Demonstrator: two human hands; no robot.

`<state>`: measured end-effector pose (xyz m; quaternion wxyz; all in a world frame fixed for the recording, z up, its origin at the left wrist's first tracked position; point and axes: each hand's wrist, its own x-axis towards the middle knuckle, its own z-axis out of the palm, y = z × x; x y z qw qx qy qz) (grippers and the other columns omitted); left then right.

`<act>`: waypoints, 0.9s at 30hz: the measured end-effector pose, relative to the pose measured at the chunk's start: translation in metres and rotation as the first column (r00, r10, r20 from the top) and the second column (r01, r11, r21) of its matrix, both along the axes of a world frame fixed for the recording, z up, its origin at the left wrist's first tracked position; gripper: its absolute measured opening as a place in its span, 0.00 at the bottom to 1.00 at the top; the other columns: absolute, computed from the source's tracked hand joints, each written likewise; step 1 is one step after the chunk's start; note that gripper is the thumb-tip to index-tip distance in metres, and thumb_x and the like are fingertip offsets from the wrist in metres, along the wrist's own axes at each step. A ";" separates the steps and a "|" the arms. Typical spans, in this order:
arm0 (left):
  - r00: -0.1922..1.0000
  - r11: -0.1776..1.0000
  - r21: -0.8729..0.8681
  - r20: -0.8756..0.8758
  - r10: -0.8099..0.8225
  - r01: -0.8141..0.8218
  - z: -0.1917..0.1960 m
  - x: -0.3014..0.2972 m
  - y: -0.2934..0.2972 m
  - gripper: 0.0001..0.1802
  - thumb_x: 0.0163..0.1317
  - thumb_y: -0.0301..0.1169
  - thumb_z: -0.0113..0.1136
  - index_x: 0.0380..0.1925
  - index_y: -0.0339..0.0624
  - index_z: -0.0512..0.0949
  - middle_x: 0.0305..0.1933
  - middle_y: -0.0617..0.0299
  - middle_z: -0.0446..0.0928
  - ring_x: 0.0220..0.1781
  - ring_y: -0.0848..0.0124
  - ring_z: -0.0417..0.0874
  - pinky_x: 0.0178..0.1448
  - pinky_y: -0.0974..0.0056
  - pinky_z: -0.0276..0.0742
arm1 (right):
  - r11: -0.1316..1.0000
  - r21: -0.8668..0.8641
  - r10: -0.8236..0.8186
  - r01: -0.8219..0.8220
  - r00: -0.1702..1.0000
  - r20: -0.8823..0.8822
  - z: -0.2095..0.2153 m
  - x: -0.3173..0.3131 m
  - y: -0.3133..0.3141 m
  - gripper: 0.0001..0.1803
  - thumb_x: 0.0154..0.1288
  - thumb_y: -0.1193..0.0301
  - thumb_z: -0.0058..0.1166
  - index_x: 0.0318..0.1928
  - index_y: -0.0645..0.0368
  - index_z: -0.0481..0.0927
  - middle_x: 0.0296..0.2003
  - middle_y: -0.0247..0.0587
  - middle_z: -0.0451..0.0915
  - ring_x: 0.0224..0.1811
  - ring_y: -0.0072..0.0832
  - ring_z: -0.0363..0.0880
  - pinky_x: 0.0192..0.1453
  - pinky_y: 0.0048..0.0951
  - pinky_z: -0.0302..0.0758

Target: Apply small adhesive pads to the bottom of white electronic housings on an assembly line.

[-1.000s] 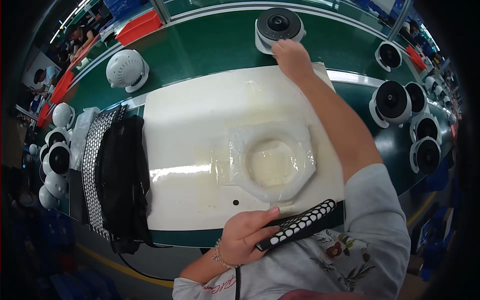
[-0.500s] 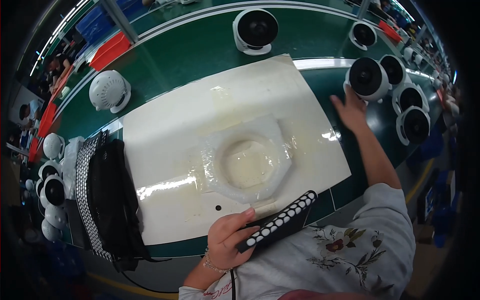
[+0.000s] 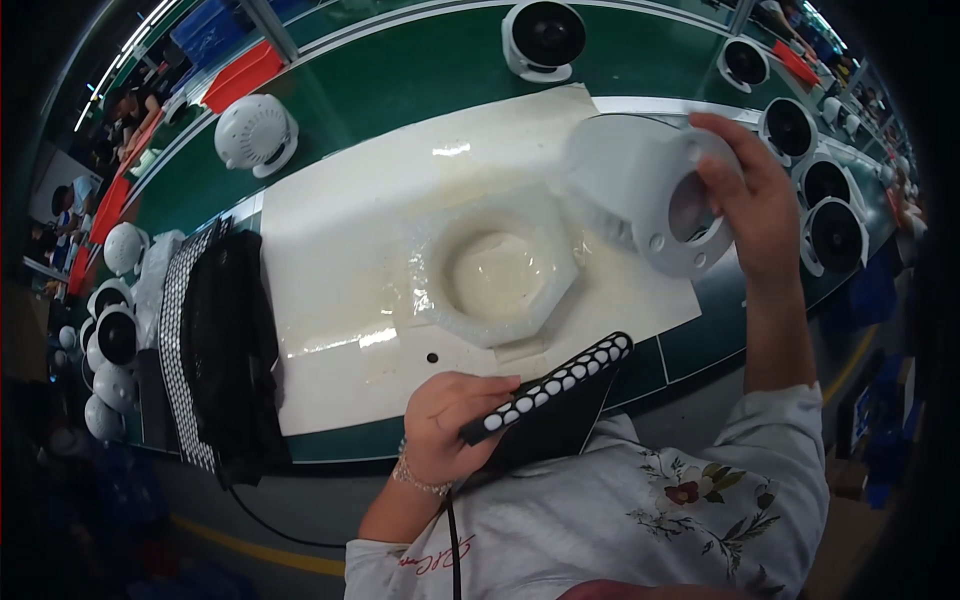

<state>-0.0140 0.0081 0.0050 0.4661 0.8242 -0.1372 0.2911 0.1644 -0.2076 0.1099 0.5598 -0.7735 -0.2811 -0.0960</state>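
My right hand (image 3: pixel 755 190) grips a white fan (image 3: pixel 610 165) by its ring-shaped base. The fan is tipped over above the right side of the white board (image 3: pixel 340 230), base toward me and slightly blurred. My left hand (image 3: pixel 450 420) is closed on the end of a dark flat panel (image 3: pixel 550 390), whose edge bears a row of white round dots. It stays in front of the board, close to my body. Between the hands, an octagonal foam ring (image 3: pixel 440 300) wrapped in clear film lies on the board, with tape around it.
More white fans with black round fronts stand at the right (image 3: pixel 836 236), the back (image 3: pixel 545 40) and the left (image 3: pixel 115 335). A black bag-like bundle (image 3: pixel 235 360) lies by the board's left edge, beside a dotted strip (image 3: pixel 180 350). Red bins (image 3: pixel 243 78) line the far left.
My right hand has lifted a fan from the right-hand group, bringing it left over the board and tipping it. My left hand still holds the dotted panel. The view has shifted slightly.
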 end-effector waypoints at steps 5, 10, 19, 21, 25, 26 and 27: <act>1.000 0.997 -0.075 0.005 -0.025 0.026 0.001 -0.003 0.000 0.12 0.36 0.22 0.66 0.25 0.35 0.77 0.28 0.56 0.79 0.25 0.66 0.78 0.29 0.68 0.72 | 0.889 -0.075 0.416 -0.452 0.864 -0.285 0.018 -0.007 0.070 0.17 0.58 0.69 0.53 0.48 0.61 0.74 0.33 0.31 0.76 0.28 0.10 0.69 0.29 0.10 0.66; 0.985 0.974 -0.216 -0.168 0.030 -0.066 0.006 -0.010 -0.001 0.11 0.41 0.21 0.65 0.28 0.34 0.78 0.27 0.58 0.78 0.26 0.71 0.76 0.31 0.71 0.69 | 0.778 -0.153 0.545 -0.609 0.776 -0.318 0.000 -0.003 0.097 0.18 0.57 0.68 0.54 0.49 0.62 0.74 0.40 0.37 0.77 0.41 0.20 0.74 0.46 0.21 0.70; 0.965 0.686 -0.708 -0.261 -0.030 -0.170 -0.001 -0.018 -0.004 0.12 0.44 0.18 0.64 0.31 0.32 0.75 0.26 0.63 0.75 0.29 0.78 0.75 0.33 0.74 0.70 | 0.878 -0.152 0.478 -0.454 0.844 0.244 -0.055 -0.066 0.026 0.21 0.52 0.67 0.60 0.44 0.64 0.70 0.42 0.45 0.73 0.42 0.33 0.72 0.48 0.31 0.67; 0.950 0.646 -0.748 -0.292 -0.110 -0.155 0.002 -0.017 -0.001 0.13 0.45 0.19 0.64 0.33 0.32 0.74 0.28 0.64 0.75 0.30 0.78 0.75 0.34 0.74 0.70 | 0.905 -0.166 0.424 -0.392 0.861 0.280 -0.069 -0.075 0.022 0.22 0.49 0.71 0.63 0.43 0.63 0.69 0.39 0.43 0.73 0.40 0.28 0.72 0.42 0.25 0.69; 0.932 0.647 -0.752 -0.314 -0.180 -0.128 0.005 -0.014 -0.003 0.15 0.45 0.19 0.64 0.35 0.32 0.73 0.31 0.64 0.75 0.33 0.78 0.75 0.37 0.74 0.70 | 0.943 -0.020 0.329 -0.332 0.923 0.198 -0.085 -0.081 0.028 0.20 0.49 0.75 0.62 0.42 0.63 0.69 0.33 0.40 0.74 0.34 0.24 0.72 0.36 0.19 0.68; 0.921 0.614 -0.770 -0.349 -0.172 -0.177 0.004 -0.015 -0.004 0.14 0.45 0.19 0.64 0.34 0.32 0.74 0.30 0.64 0.75 0.32 0.78 0.75 0.37 0.74 0.70 | 0.930 0.132 0.333 -0.342 0.939 0.086 -0.087 -0.084 0.029 0.18 0.51 0.75 0.61 0.41 0.62 0.69 0.31 0.39 0.73 0.32 0.23 0.72 0.35 0.19 0.68; 0.920 0.614 -0.769 -0.351 -0.174 -0.177 0.004 -0.015 -0.004 0.14 0.45 0.19 0.64 0.34 0.32 0.74 0.30 0.64 0.75 0.32 0.78 0.75 0.37 0.74 0.70 | 0.901 0.281 0.351 -0.330 0.936 -0.026 -0.089 -0.086 0.029 0.17 0.52 0.76 0.60 0.41 0.62 0.69 0.29 0.38 0.73 0.30 0.22 0.71 0.34 0.19 0.68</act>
